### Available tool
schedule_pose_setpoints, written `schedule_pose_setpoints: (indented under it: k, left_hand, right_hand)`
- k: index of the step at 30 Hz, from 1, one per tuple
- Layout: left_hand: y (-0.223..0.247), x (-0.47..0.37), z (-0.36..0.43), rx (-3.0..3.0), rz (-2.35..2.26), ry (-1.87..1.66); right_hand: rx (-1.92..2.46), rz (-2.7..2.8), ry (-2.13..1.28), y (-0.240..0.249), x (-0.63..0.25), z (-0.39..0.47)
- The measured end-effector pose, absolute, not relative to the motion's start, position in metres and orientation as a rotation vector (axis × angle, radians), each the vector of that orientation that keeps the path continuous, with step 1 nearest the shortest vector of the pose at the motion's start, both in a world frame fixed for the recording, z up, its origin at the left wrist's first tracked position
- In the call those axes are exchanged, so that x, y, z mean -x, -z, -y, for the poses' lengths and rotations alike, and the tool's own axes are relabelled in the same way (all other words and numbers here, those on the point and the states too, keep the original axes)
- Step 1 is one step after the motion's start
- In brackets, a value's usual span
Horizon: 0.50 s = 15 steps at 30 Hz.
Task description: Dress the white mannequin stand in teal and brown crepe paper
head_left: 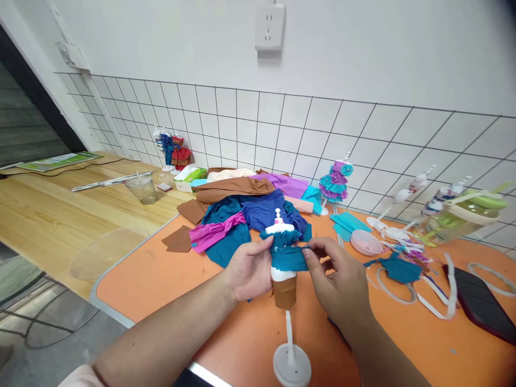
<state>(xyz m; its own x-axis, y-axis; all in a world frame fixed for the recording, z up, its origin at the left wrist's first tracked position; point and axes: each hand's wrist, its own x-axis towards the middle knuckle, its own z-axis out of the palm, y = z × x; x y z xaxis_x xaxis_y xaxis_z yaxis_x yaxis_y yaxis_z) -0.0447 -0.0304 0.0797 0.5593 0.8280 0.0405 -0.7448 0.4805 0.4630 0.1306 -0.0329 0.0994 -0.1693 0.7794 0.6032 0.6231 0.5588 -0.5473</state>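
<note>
- Head view looks down on an orange bench (pixel 403 344) with a small white mannequin stand (pixel 287 317) right in the middle, base toward the near edge.
- Both hands are up at the figure's waist. Left hand (pixel 250 270) pinches one end of a teal crepe paper strip (pixel 288 258), thumb on top. Right hand (pixel 337 282) pinches the other end, so both are closed on the same strip with the figure between them.
- Teal strip sits across the torso, just under a teal ruffle (pixel 281 236) at the shoulders and just above a brown paper skirt (pixel 284 293) already on the lower body.
- My take on doing this bit well: keep the strip level and snug, pull evenly from both sides so it doesn't ride up over the ruffle, and go gentle, crepe looks like it tears easily.
- Probably smart to let the overlap land at the back. Can't tell from here whether any glue or tape is on it.
- Stand looks top-heavy, so steadying the body while wrapping seems wise.
- Behind the hands is a pile of crepe paper (pixel 242 209), mostly blue, magenta, brown and purple. A finished teal-and-purple ruffled figure (pixel 336 183) stands further back, with a pink dish (pixel 365 243) to the right.
</note>
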Motion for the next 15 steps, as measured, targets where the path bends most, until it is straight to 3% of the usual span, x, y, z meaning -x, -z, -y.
schedule_pose_setpoints:
  k: [9, 15]
  left_hand:
    - [-0.0862, 0.0427, 0.0344, -0.540, -0.163, -0.935]
    - [-0.0832, 0.0430, 0.0350, -0.523, -0.304, -0.992]
  right_hand:
    - [1.304, 1.865, -0.586, -0.1067, -0.1261, 0.0345]
    - [1.265, 1.871, -0.527, -0.1035, -0.1241, 0.0344]
